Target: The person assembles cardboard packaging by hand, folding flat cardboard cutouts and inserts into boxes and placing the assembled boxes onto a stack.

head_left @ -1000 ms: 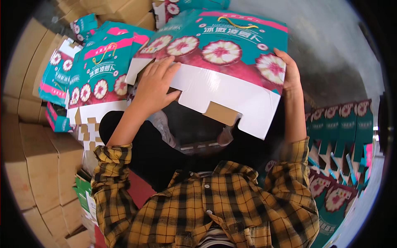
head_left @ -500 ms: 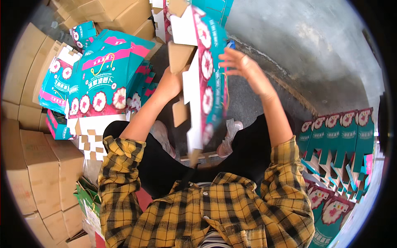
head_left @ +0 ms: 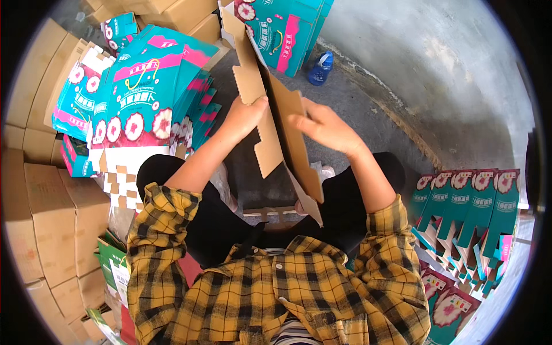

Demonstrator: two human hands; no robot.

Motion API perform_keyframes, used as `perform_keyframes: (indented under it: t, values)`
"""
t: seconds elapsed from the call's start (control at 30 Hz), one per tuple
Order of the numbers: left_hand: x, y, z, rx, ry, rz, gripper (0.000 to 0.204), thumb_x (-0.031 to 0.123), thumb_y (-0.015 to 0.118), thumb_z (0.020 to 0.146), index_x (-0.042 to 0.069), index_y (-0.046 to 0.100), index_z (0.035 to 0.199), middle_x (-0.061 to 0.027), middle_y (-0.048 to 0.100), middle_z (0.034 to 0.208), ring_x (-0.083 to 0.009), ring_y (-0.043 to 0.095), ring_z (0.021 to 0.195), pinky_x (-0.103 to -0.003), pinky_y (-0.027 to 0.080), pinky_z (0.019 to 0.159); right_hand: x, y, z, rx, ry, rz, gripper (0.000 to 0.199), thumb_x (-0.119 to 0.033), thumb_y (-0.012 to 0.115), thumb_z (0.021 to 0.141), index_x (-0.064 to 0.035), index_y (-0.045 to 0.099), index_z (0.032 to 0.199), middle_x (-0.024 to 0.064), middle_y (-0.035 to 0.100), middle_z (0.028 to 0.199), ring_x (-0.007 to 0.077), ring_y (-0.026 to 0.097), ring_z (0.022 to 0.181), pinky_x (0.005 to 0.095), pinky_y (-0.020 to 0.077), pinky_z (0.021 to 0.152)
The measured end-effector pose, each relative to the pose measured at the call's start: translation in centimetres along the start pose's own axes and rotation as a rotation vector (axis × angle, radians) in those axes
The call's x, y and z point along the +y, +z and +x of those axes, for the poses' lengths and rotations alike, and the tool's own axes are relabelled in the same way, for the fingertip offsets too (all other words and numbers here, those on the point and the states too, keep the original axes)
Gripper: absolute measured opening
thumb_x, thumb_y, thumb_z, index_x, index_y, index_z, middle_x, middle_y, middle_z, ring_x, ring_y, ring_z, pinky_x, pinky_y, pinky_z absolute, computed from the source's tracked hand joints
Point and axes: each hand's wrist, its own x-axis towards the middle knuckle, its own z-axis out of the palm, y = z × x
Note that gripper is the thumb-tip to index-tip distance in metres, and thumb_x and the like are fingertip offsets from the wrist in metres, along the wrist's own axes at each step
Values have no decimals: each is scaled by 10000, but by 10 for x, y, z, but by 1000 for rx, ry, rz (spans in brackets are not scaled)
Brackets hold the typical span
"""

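Cardboard carton blank (head_left: pixel 276 109) upright, edge-on

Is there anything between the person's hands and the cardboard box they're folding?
No. Both the left hand and the right hand already touch the flat cardboard box, one on each side. Nothing visible sits between them and it.

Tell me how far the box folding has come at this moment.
Done: a row of folded teal cartons stands at the right. In hand: the left hand and right hand hold one carton blank, brown side up, half folded. Left: a stack of flat printed blanks lies at the left.
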Motion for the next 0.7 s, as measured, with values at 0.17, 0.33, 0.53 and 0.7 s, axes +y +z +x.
perform_keyframes:
  t: [0.17, 0.33, 0.53, 0.7]
  values:
    - [2, -30, 8, -44, -2, 218, 399, 143, 507, 813, -29, 458, 1170, -210, 588, 1056, -316, 580, 983, -377, 448, 837, 36, -17, 17, 42, 145, 175, 312, -269, 498, 908, -26, 603, 1074, 26, 643, 863, 101, 582, 710, 245, 491, 529]
    - [23, -52, -8, -46, 260, 620, 790, 68, 484, 743, 22, 98, 1430, -310, 307, 1374, -420, 414, 1218, -405, 370, 996, 46, -71, 37, 236, 223, 221, 325, -295, 488, 907, -10, 588, 1027, 60, 655, 860, 119, 608, 690, 238, 477, 534]
    - [15, -33, -22, -202, 211, 879, 855, 11, 503, 707, 3, 57, 1436, -291, 238, 1418, -449, 382, 1228, -409, 347, 1021, 53, -49, 59, 249, 251, 118, 306, -272, 461, 903, 0, 589, 961, 56, 648, 791, 133, 618, 655, 256, 480, 530]
    - [8, -13, -21, -253, 159, 1167, 830, 75, 572, 716, -26, 141, 1419, -275, 246, 1428, -381, 304, 1311, -531, 332, 998, 64, -39, 64, 258, 298, 129, 300, -214, 465, 867, 57, 583, 918, 119, 656, 807, 174, 639, 638, 288, 520, 537]
